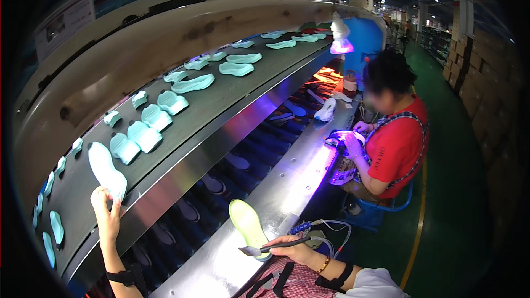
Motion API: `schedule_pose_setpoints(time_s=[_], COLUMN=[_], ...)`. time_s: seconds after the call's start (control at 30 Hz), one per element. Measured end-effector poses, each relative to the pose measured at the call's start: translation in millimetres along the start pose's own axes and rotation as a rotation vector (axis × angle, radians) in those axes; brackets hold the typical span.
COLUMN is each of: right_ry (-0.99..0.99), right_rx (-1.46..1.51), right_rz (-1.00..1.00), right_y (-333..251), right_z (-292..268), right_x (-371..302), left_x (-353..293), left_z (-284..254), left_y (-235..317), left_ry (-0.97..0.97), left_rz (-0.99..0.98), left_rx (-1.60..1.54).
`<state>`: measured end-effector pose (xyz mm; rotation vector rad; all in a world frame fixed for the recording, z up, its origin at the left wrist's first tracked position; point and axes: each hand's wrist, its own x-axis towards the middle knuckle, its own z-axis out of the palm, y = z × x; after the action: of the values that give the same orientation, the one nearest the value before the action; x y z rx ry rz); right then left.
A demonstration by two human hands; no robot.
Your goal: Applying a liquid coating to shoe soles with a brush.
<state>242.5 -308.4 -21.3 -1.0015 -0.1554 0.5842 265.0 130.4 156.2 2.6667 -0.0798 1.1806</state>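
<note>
My left hand [105,209] reaches up to the upper conveyor belt [221,96] and grips the near end of a pale mint shoe sole [106,170] lying there. My right hand [295,249] is low at the metal bench edge, shut on a black-handled brush [276,247] whose bristles point left. Another sole [248,225], lit yellow-green, lies on the steel bench [276,187] just above the brush tip, touching my right hand's fingers.
Several mint soles ride the upper belt in pairs. A lower belt [243,149] carries dark shoe parts. A person in a red shirt [395,149] sits to the right, working under purple light. Cables [331,229] and cardboard boxes [475,66] are along the right.
</note>
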Motion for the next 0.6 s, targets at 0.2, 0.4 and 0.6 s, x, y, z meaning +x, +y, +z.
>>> schedule_pose_setpoints(time_s=[0.2,0.4,0.6], right_ry=[0.037,-0.038,-0.192], right_rx=[-0.125,-0.010,0.073], right_rz=[-0.030,-0.183,-0.189], right_y=[-1,-19,-25], right_z=[12,27,53], right_x=[8,12,21], left_x=[-62,-111,-221], left_z=[-20,-17,2], left_y=[20,77,126], left_ry=[0.453,0.216,-0.132], left_rz=[-0.319,-0.880,-0.740], left_rx=[-0.641,-1.691,-2.504])
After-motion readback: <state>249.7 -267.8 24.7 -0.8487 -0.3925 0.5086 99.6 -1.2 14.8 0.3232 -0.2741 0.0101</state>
